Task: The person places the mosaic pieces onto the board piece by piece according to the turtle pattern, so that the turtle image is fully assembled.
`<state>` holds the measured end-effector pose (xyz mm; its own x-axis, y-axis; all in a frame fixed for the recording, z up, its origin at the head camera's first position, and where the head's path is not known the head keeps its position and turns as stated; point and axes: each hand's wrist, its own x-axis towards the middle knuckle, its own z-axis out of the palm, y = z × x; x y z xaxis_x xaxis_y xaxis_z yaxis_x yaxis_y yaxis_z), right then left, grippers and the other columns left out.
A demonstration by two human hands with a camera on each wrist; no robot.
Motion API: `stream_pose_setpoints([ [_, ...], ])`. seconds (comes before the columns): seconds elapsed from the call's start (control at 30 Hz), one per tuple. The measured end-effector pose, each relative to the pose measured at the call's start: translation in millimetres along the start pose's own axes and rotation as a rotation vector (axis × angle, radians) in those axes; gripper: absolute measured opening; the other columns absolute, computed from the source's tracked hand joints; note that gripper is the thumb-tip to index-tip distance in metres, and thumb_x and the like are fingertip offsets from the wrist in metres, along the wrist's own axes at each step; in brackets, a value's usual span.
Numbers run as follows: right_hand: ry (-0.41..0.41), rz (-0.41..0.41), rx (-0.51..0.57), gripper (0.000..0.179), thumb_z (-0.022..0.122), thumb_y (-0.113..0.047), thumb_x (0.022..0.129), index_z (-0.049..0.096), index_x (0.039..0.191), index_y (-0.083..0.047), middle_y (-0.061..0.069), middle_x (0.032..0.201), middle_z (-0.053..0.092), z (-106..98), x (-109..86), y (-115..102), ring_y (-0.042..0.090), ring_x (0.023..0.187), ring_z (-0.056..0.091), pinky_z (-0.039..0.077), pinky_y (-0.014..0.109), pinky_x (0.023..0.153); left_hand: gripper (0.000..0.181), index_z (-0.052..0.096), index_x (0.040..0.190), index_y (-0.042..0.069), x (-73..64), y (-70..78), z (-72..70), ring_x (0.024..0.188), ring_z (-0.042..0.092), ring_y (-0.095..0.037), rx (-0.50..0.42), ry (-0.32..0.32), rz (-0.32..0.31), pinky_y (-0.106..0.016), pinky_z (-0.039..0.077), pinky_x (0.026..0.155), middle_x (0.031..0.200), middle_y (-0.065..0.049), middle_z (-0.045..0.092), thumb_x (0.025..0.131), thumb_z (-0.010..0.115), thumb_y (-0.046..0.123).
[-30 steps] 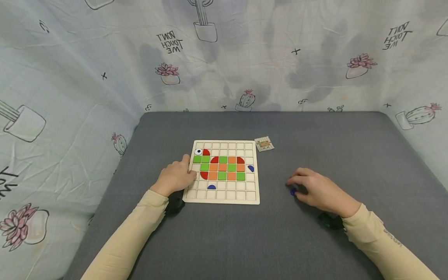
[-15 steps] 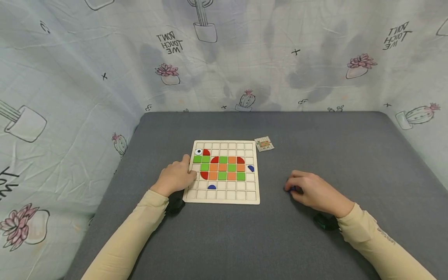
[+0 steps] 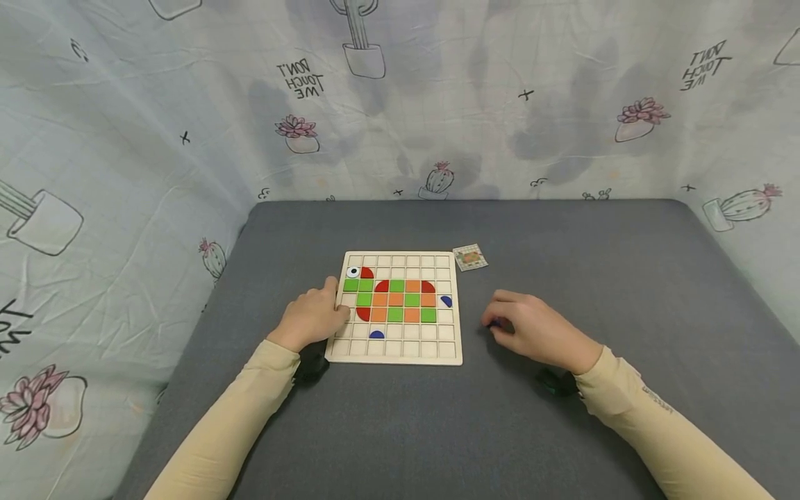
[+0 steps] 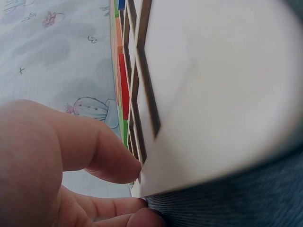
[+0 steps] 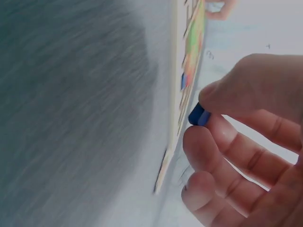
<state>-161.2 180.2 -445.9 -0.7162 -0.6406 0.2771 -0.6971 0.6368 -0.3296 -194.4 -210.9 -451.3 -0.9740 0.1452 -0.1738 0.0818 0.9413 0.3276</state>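
A pale wooden grid board (image 3: pixel 431 354) lies flat on the grey table. Green and orange squares, red rounded pieces and a white eye piece (image 3: pixel 353 272) fill some cells. One blue half-round piece (image 3: pixel 376 335) sits in a lower cell, another blue piece (image 3: pixel 446 301) near the right side. My left hand (image 3: pixel 312 320) holds the board's left edge, thumb (image 4: pixel 116 163) on the rim and fingers low beside it. Off the board's right side, my right hand (image 3: pixel 539 332) pinches a small blue piece (image 5: pixel 200 115) between thumb and fingertips.
A small printed card (image 3: pixel 470 257) lies at the board's upper right corner. The grey table (image 3: pixel 400 430) reaches back to a hanging cloth (image 3: pixel 400 104) with plant drawings. Dark devices sit under both wrists.
My right hand has picked up the blue piece from the table and moved left with it, closer to the board. My left hand has stayed at the board's edge.
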Motion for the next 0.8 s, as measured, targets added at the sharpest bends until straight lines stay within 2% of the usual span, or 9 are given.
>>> stream_pose_setpoints([
  [0.3, -0.017, -0.059, 0.082, 0.014, 0.077, -0.001, 0.088, 0.075, 0.095, -0.013, -0.004, 0.095, 0.064, 17, 37.4, -29, 0.01, 0.075, 0.056, 0.048, 0.024, 0.067, 0.039, 0.048, 0.126, -0.002, -0.6, -0.4, 1.2, 0.061, 0.056, -0.026, -0.004, 0.008, 0.006, -0.037, 0.041, 0.051, 0.079, -0.012, 0.059, 0.099, 0.056, 0.025],
  [0.57, -0.007, -0.129, 0.071, 0.011, 0.079, -0.003, 0.088, 0.076, 0.094, -0.012, -0.002, 0.095, 0.067, 39, 65.4, -52, 0.008, 0.078, 0.058, 0.052, 0.024, 0.07, 0.04, 0.048, 0.127, -0.002, -0.3, 0.0, 2.0, 0.061, 0.056, -0.026, 0.003, 0.006, -0.001, -0.037, 0.041, 0.052, 0.08, -0.011, 0.059, 0.099, 0.056, 0.025],
  [0.8, -0.014, -0.118, 0.081, 0.01, 0.079, -0.004, 0.088, 0.076, 0.094, -0.01, -0.001, 0.095, 0.068, 48, 78.8, -61, 0.01, 0.079, 0.061, 0.054, 0.025, 0.073, 0.041, 0.047, 0.129, -0.003, 0.5, -1.0, 3.4, 0.063, 0.056, -0.026, 0.003, 0.003, -0.007, -0.037, 0.041, 0.053, 0.081, -0.012, 0.06, 0.099, 0.057, 0.025],
])
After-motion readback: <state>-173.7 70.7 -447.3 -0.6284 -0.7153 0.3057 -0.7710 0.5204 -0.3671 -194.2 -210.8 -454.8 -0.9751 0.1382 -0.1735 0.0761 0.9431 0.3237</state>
